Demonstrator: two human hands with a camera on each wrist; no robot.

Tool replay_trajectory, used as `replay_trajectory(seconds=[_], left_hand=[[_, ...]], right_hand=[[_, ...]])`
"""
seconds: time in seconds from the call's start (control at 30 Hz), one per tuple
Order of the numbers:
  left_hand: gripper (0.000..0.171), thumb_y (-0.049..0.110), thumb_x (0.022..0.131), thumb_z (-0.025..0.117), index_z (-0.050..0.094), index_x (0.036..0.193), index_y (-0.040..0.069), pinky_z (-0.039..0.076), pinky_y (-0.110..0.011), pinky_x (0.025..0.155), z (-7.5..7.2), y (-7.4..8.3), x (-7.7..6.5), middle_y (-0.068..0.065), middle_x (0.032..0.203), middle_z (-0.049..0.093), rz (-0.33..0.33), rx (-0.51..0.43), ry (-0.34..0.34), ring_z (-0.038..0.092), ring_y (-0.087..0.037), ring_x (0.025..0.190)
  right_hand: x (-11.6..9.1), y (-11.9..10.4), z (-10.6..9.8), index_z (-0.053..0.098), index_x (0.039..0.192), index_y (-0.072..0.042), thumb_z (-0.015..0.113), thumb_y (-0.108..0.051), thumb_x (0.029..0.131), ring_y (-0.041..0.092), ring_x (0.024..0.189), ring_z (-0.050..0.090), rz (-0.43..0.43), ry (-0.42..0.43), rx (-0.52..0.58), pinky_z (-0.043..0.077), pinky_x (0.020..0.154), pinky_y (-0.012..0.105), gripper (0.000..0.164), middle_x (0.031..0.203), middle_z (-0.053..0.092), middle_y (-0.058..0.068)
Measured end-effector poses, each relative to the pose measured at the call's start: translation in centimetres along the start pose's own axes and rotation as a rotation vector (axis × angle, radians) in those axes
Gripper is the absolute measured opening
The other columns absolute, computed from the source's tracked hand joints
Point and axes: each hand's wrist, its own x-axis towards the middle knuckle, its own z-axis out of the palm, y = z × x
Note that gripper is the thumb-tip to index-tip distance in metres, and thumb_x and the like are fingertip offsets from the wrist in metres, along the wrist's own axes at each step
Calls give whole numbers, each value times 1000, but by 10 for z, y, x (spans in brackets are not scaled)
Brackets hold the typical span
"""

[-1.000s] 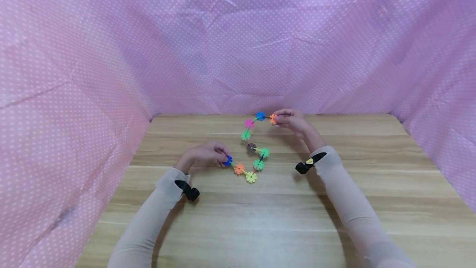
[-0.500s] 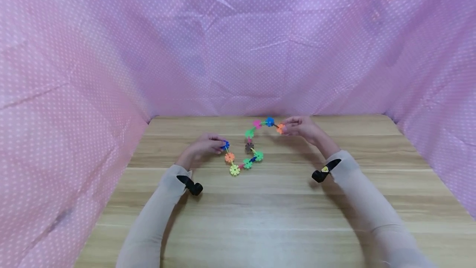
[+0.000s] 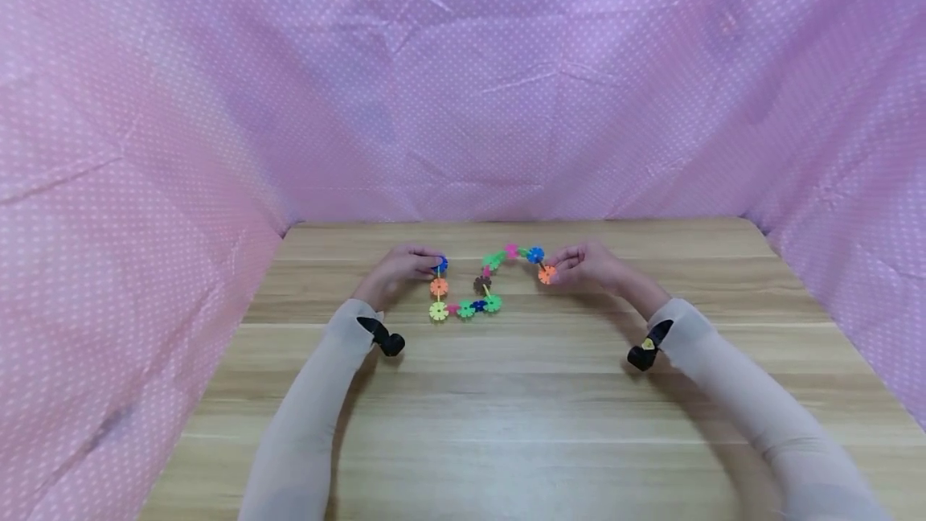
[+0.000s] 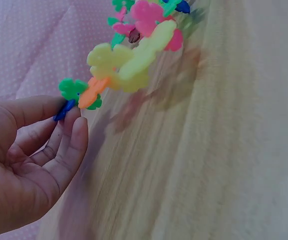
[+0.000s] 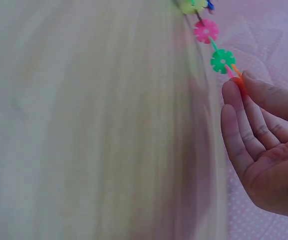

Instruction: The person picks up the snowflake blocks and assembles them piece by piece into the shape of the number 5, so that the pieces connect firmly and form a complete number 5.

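A chain of interlocking plastic snowflake discs (image 3: pixel 438 311) in several colours curves in an S between my two hands. My left hand (image 3: pixel 402 267) pinches the dark blue disc (image 4: pixel 64 110) at one end, between thumb and fingertips. An orange disc (image 3: pixel 439 286) and the yellow one follow it. At the other end, my right hand (image 3: pixel 589 265) pinches an orange disc (image 5: pixel 238 85). Beside that sits a blue disc (image 3: pixel 535 255), then pink and green ones. Around the middle, a brown disc (image 3: pixel 482 285) joins a green disc (image 3: pixel 492 303). In the left wrist view the chain's shadow falls on the wood.
Below the hands lies a wood-grain table (image 3: pixel 506 408). Pink polka-dot cloth (image 3: pixel 463 103) hangs behind it and along both sides. Black straps (image 3: pixel 383 338) with small cameras sit on both wrists.
My left hand has moved away from me, up in the head view, with the dark blue end. My right hand has come nearer and slightly right. The chain's low part has shifted left and flattened.
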Motion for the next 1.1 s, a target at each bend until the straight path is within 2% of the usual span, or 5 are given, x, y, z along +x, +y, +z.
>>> replay_trajectory(seconds=[0.17, 0.37, 0.6, 1.1], left_hand=[[29, 16, 99, 67, 68, 126, 5, 56, -30, 99, -1, 4, 6, -11, 126, 69, -37, -33, 34, 68, -18, 107], [28, 17, 98, 69, 70, 124, 6, 56, -31, 99, 1, 5, 10, -9, 125, 69, -49, -39, 35, 68, -18, 108], [31, 8, 100, 64, 67, 129, 2, 56, -32, 99, 0, 4, 14, -13, 130, 68, -22, -24, 5, 69, -17, 106], [31, 7, 98, 66, 68, 128, 3, 54, -32, 103, 4, 2, 25, -14, 132, 68, -2, -21, 43, 68, -16, 109]], right_hand=[[-6, 2, 3, 63, 122, 9, 80, -4, 86, 10, 78, 71, -1, -57, -8, 60, 74, 24, 42, 86, 77, 2], [-11, 7, 6, 66, 117, 6, 79, -6, 88, 14, 80, 72, 29, -99, -72, 61, 72, 29, 34, 87, 77, 3], [-14, 12, 7, 66, 116, 6, 78, -9, 89, 10, 78, 71, 26, -123, -118, 59, 68, 27, 33, 88, 78, 3], [-18, 20, 11, 65, 111, 8, 78, -6, 88, 13, 71, 71, -22, -155, -117, 57, 60, 25, 30, 86, 77, 11]])
